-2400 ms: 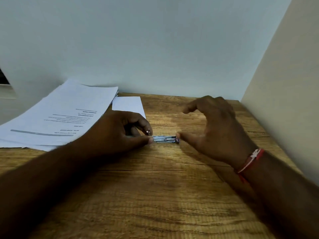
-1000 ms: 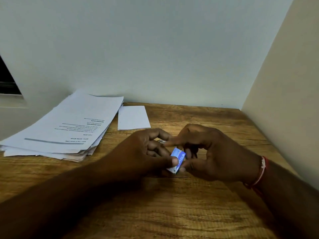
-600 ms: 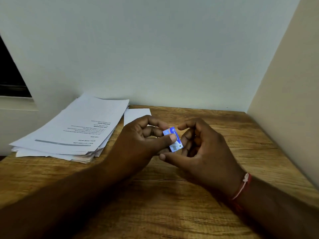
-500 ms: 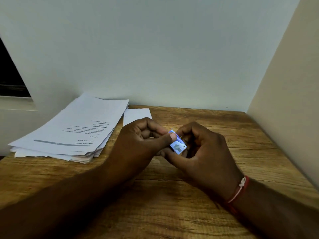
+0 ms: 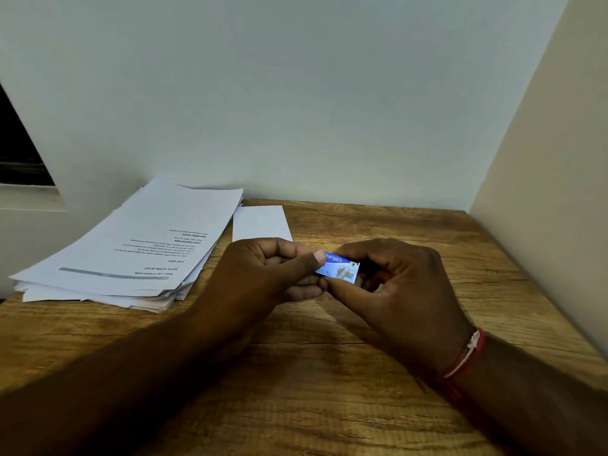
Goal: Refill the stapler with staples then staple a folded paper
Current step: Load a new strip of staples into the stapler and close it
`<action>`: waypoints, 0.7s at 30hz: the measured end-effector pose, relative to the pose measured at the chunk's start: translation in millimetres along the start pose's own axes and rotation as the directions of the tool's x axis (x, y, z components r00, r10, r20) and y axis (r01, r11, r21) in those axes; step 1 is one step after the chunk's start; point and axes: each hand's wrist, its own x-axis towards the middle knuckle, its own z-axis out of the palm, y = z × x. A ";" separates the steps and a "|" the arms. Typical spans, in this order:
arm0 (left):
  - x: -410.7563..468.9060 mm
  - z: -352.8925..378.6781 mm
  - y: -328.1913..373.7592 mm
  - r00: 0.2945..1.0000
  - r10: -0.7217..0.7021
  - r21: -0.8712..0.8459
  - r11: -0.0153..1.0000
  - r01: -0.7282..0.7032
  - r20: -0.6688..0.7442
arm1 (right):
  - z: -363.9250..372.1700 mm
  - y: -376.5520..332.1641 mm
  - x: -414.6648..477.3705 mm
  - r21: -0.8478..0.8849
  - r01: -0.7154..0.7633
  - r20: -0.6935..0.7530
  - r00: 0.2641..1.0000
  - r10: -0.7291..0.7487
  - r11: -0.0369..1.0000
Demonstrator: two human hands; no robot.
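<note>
A small blue and white staple box [image 5: 340,268] is held above the wooden desk [image 5: 329,390] between both hands. My left hand [image 5: 260,274] pinches its left end, thumb on top. My right hand [image 5: 394,291] grips its right end with the thumb under the box and fingers curled over it. A folded white paper [image 5: 260,222] lies flat on the desk just behind my left hand. The stapler is hidden from view.
A thick stack of printed sheets [image 5: 131,248] lies at the back left of the desk. A pale wall [image 5: 296,110] closes the back and another wall [image 5: 543,192] runs along the right side.
Earlier my left hand held the metal stapler on the desk. Since then both hands picked up the staple box and raised it; the box has turned flatter, its printed face up.
</note>
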 end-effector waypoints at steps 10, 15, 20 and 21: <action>1.6 -5.6 -0.8 0.992 -0.101 0.037 0.994 0.099 0.076 | -0.1 4.9 1.0 -0.011 0.044 0.040 0.998 -0.044 0.999; 2.8 -6.8 -1.1 0.989 -0.123 0.075 0.990 0.117 0.083 | -0.9 7.6 2.2 -0.031 0.060 0.076 0.995 -0.057 0.998; 2.2 -7.1 1.2 0.983 -0.164 0.104 0.982 0.155 0.083 | -2.5 9.0 3.1 -0.048 0.058 0.141 0.989 -0.051 0.997; 2.6 -7.8 1.2 0.980 -0.177 0.114 0.979 0.167 0.085 | -3.4 9.2 3.8 -0.049 0.055 0.163 0.986 -0.047 0.997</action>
